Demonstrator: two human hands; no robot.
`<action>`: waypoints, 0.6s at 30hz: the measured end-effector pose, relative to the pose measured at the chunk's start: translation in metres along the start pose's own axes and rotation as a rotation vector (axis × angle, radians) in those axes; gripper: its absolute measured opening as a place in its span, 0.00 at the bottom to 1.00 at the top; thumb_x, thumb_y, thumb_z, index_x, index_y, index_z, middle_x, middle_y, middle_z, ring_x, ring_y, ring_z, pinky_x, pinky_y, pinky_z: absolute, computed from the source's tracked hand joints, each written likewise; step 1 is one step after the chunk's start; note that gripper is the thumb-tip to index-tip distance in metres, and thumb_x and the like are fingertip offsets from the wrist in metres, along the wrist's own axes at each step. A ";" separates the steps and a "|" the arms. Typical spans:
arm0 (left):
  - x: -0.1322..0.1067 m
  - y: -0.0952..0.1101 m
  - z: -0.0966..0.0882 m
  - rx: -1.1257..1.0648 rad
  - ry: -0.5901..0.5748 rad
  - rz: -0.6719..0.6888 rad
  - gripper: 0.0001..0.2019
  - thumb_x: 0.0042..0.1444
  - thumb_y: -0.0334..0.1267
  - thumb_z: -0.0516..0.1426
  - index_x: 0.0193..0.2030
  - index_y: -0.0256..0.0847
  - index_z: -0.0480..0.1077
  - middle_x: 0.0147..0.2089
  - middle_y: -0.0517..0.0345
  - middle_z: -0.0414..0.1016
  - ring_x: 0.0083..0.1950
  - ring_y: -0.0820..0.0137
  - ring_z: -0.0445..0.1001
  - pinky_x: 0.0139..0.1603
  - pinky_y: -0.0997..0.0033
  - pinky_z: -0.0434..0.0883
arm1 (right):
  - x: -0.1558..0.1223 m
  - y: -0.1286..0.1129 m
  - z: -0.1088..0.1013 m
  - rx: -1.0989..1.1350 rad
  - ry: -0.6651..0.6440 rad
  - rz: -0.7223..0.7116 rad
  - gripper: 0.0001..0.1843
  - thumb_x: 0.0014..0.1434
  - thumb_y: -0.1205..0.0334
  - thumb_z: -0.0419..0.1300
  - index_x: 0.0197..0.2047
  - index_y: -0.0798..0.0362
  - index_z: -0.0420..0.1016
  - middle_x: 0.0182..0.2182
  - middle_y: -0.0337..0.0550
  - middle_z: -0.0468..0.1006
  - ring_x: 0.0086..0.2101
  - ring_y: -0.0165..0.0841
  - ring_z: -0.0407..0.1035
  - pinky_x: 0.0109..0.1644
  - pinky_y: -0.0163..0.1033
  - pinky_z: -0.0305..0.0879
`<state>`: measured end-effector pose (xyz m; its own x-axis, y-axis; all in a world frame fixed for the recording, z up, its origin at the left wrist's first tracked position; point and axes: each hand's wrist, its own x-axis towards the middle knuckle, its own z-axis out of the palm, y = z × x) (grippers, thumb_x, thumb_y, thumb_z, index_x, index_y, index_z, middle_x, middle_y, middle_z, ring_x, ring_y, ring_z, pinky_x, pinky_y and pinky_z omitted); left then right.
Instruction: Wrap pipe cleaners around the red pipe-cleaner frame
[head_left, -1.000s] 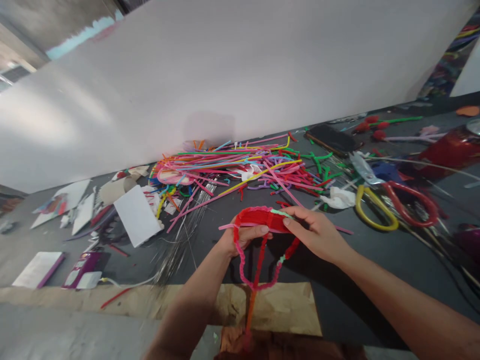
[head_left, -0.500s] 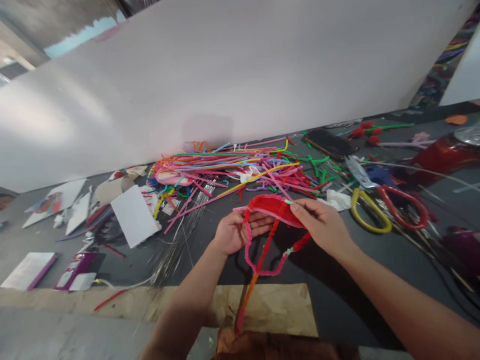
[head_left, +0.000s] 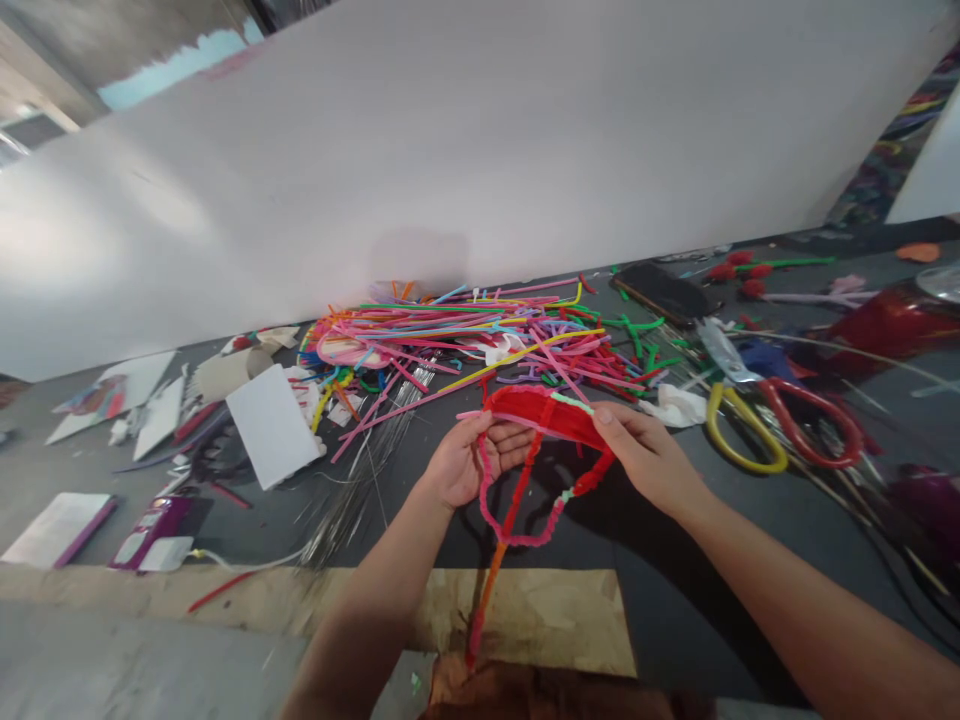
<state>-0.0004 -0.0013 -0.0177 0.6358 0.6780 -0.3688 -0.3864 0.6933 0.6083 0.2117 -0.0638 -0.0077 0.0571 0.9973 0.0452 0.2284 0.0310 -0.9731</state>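
Both my hands hold a pipe-cleaner piece [head_left: 551,412] above the dark table [head_left: 735,540]. It has a flat red top edged in pink, a looped pink and red outline below, and a red-to-orange stem hanging down toward me. My left hand [head_left: 469,460] grips its left end, thumb on top and fingers curled beneath. My right hand [head_left: 649,455] pinches the right end between thumb and fingers, near a pale green wrap.
A heap of coloured pipe cleaners [head_left: 480,335] and thin wires [head_left: 375,455] lies just beyond. Yellow and red scissors [head_left: 780,430], a white tissue [head_left: 679,405] and a dark phone [head_left: 664,290] sit right. White cards [head_left: 274,425] lie left. Brown paper [head_left: 555,615] covers the near edge.
The piece and both hands have shifted slightly up and away from me. My left thumb now lies over the left end; the grip is otherwise the same.
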 end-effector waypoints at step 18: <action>0.000 0.010 0.001 -0.046 0.080 0.088 0.17 0.63 0.38 0.46 0.42 0.30 0.73 0.44 0.38 0.78 0.49 0.58 0.76 0.56 0.53 0.65 | 0.001 -0.001 -0.011 -0.198 -0.082 0.001 0.18 0.59 0.47 0.53 0.35 0.52 0.74 0.27 0.40 0.76 0.28 0.33 0.69 0.31 0.35 0.64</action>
<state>-0.0037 0.0058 -0.0109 0.5430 0.7530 -0.3716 -0.4698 0.6393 0.6088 0.2225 -0.0639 -0.0046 -0.0202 0.9996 0.0173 0.4152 0.0242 -0.9094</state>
